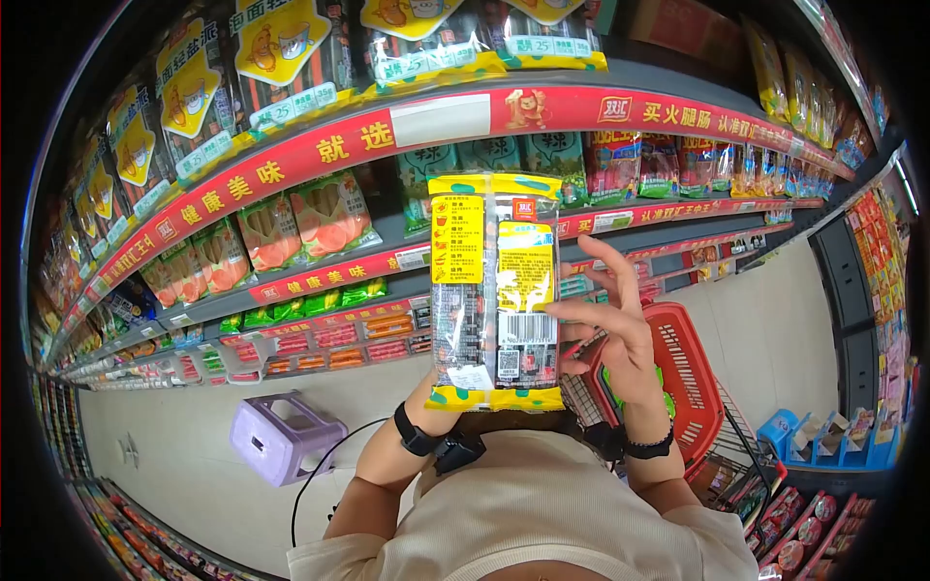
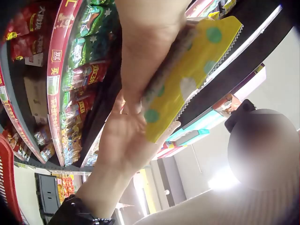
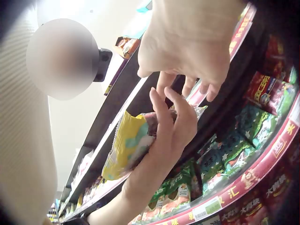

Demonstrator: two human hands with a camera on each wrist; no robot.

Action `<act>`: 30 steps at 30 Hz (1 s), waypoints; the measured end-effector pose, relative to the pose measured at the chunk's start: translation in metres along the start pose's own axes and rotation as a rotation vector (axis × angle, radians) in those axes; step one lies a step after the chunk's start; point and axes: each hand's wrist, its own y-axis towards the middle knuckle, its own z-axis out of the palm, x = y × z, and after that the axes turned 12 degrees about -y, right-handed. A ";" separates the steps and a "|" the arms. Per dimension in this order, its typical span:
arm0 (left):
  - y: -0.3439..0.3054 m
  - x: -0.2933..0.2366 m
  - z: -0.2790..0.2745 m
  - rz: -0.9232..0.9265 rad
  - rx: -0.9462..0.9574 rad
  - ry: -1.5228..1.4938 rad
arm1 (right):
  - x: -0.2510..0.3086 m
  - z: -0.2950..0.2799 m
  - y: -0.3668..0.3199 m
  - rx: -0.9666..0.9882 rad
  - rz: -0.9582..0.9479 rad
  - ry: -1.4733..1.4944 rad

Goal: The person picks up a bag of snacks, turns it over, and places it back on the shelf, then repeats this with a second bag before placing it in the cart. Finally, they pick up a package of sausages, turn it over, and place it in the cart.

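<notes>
A yellow-edged plastic packet of sausages (image 1: 494,290), back side with barcode and small print facing up, is held upright before the chest. My left hand (image 3: 169,129) grips it from behind and below; in the head view the packet hides that hand, leaving only the forearm with its black band showing. At the packet's right edge is my right hand (image 1: 625,339), fingers spread and lightly bent, the index fingertip right at the edge beside the barcode. Seen from the left wrist, the yellow dotted end (image 2: 187,82) of the packet crosses over the right palm.
Store shelves with red label strips (image 1: 320,145) curve across the front, stocked with similar packets (image 1: 286,58) above and pink-and-green bags (image 1: 334,213) below. A red shopping basket (image 1: 693,387) stands in a cart at the right. On the floor to the left is a purple stool (image 1: 281,436).
</notes>
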 end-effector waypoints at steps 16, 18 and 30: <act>0.015 0.022 0.013 0.027 -0.004 0.345 | 0.002 -0.009 -0.022 -0.119 -0.166 -0.247; 0.013 0.023 0.012 -0.017 0.001 0.258 | 0.003 -0.012 -0.023 -0.131 -0.176 -0.255; 0.016 0.042 0.005 -0.002 0.016 0.218 | 0.000 -0.028 -0.031 -0.118 -0.178 -0.214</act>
